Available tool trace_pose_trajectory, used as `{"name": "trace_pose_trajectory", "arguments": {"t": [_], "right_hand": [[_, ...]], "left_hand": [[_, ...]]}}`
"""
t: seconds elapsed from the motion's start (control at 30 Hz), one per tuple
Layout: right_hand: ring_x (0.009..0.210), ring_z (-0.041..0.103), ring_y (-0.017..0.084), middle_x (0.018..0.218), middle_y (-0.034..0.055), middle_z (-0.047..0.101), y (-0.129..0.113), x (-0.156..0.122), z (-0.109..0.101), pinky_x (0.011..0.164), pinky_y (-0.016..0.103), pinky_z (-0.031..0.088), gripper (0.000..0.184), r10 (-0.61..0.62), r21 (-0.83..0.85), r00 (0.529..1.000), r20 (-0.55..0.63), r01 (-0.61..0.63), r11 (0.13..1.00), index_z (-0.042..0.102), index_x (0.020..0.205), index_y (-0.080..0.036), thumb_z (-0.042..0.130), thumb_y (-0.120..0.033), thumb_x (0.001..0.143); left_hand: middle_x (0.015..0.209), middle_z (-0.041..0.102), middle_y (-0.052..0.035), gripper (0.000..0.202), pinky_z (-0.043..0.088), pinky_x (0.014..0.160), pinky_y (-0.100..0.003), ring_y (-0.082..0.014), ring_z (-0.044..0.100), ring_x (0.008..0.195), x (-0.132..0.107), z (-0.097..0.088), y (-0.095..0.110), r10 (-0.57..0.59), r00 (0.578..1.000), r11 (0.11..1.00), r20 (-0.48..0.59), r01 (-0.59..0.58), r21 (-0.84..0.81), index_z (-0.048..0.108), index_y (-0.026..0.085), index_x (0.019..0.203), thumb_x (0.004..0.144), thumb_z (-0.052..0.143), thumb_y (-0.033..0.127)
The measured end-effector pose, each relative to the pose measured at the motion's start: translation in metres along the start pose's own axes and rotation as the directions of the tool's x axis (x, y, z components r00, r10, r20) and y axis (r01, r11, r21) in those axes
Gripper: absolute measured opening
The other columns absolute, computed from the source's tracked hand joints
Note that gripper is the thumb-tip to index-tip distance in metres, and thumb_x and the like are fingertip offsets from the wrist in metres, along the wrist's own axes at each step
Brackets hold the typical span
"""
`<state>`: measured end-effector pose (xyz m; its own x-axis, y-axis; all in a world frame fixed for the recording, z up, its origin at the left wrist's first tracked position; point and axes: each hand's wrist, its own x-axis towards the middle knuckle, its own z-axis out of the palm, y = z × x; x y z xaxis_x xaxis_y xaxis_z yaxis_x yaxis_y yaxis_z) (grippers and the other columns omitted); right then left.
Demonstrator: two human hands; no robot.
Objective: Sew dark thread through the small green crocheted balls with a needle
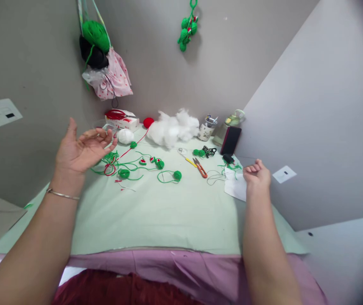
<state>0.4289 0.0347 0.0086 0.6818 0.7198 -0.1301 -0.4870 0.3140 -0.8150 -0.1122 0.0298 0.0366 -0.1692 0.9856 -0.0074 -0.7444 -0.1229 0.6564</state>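
Note:
My left hand [84,146] is raised above the table's left side, palm turned up, thumb apart and fingers loosely curled. Beneath it lie tangled green and red yarn strands [111,159], beside a small green crocheted ball [124,173]. At the right, my right hand [258,173] is closed in a pinch above a white paper sheet [235,186]. A thin thread [247,158] reaches its fingertips from the left; its other end is hard to follow. Mid-table are another green crocheted ball [177,175] with a yarn tail, orange thread snips [200,167] and a yellow-handled hook [190,162].
White stuffing [173,128] is piled at the back, near a red yarn ball [148,122] and white yarn [125,136]. A phone [231,140] leans upright before a bottle [221,134], beside a pen cup [207,128]. Bags [116,78] hang on the wall.

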Motion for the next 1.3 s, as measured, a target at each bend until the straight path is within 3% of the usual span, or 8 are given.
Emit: {"name": "trace_pose_trajectory", "arguments": {"t": [0.33,0.67,0.77,0.9,1.0,1.13,1.23,1.3], "right_hand": [[0.031,0.019,0.003,0.043,-0.0145,0.017,0.003,0.003,0.001,0.033,0.012,0.023,0.027,-0.032,-0.046,0.999,0.024,0.033,0.998,0.043,0.072,-0.020,0.054,-0.022,0.097],[0.037,0.030,0.005,0.046,-0.0089,0.032,0.002,0.010,-0.005,0.037,0.015,0.031,0.026,-0.123,-0.082,0.992,-0.026,0.120,0.989,0.054,0.073,-0.019,0.049,-0.014,0.098],[0.067,0.060,0.009,0.085,0.0019,0.065,0.002,0.014,-0.010,0.062,0.021,0.053,0.012,-0.149,-0.124,0.987,-0.063,0.140,0.982,0.064,0.097,-0.018,0.054,-0.024,0.099],[0.110,0.062,0.022,0.132,0.0103,0.059,0.002,0.014,-0.013,0.093,0.042,0.055,0.031,-0.187,-0.195,0.980,-0.063,0.172,0.966,0.060,0.125,-0.021,0.057,-0.036,0.098],[0.073,0.062,0.012,0.093,0.0044,0.067,0.000,0.007,-0.007,0.063,0.024,0.054,0.013,-0.240,-0.254,0.971,-0.018,0.227,0.940,0.067,0.098,-0.019,0.058,-0.028,0.097],[0.040,0.025,0.004,0.043,-0.0083,0.036,0.005,-0.022,0.021,0.035,0.015,0.020,0.019,-0.301,-0.349,0.941,0.154,0.337,0.875,0.063,0.064,-0.017,0.068,-0.016,0.082],[0.047,0.037,0.006,0.049,-0.0050,0.051,0.023,-0.073,0.051,0.039,0.016,0.026,0.011,-0.213,-0.433,0.882,0.421,0.402,0.807,0.070,0.064,-0.017,0.081,-0.015,0.066],[0.052,0.044,0.008,0.057,-0.0025,0.059,0.040,-0.120,0.068,0.046,0.019,0.033,0.010,-0.010,-0.477,0.635,0.773,0.591,0.650,0.074,0.069,-0.019,0.076,-0.026,0.076]], "left_hand": [[0.079,0.073,0.0031,0.021,0.055,0.092,-0.035,-0.0098,0.068,0.089,0.004,-0.005,0.001,0.122,0.992,0.977,0.042,-0.113,-0.179,0.061,0.016,0.082,0.099,0.050,0.014],[0.065,0.067,0.0031,0.020,0.054,0.074,-0.020,-0.0068,0.065,0.066,0.009,-0.005,-0.011,0.436,0.885,0.898,-0.165,-0.415,0.145,0.057,0.013,0.074,0.087,0.061,-0.002],[0.059,0.063,0.0045,0.025,0.054,0.073,-0.020,-0.0062,0.063,0.062,0.008,-0.003,-0.011,0.453,0.872,0.889,-0.187,-0.425,0.171,0.052,0.014,0.072,0.088,0.058,-0.004],[0.058,0.062,0.0070,0.028,0.053,0.069,-0.018,-0.0058,0.061,0.059,0.009,-0.006,-0.008,0.465,0.866,0.881,-0.186,-0.430,0.200,0.048,0.017,0.073,0.086,0.060,-0.005],[0.059,0.062,0.0096,0.027,0.052,0.067,-0.018,-0.0063,0.060,0.057,0.011,-0.007,-0.010,0.478,0.868,0.866,-0.136,-0.440,0.239,0.049,0.019,0.078,0.084,0.062,-0.004],[0.059,0.061,0.0087,0.024,0.047,0.061,-0.017,-0.0064,0.056,0.054,0.005,0.004,-0.026,0.443,0.894,0.869,-0.071,-0.409,0.277,0.056,0.020,0.084,0.081,0.068,-0.001],[0.072,0.070,0.0018,0.018,0.042,0.056,-0.019,-0.0066,0.054,0.055,-0.018,0.023,-0.052,0.268,0.958,0.895,0.102,-0.287,0.340,0.061,0.017,0.084,0.079,0.069,0.002],[0.086,0.074,-0.0033,0.016,0.042,0.056,-0.020,-0.0071,0.053,0.057,-0.039,0.036,-0.073,0.097,0.962,0.883,0.254,-0.201,0.424,0.067,0.017,0.088,0.077,0.071,0.007]]}}
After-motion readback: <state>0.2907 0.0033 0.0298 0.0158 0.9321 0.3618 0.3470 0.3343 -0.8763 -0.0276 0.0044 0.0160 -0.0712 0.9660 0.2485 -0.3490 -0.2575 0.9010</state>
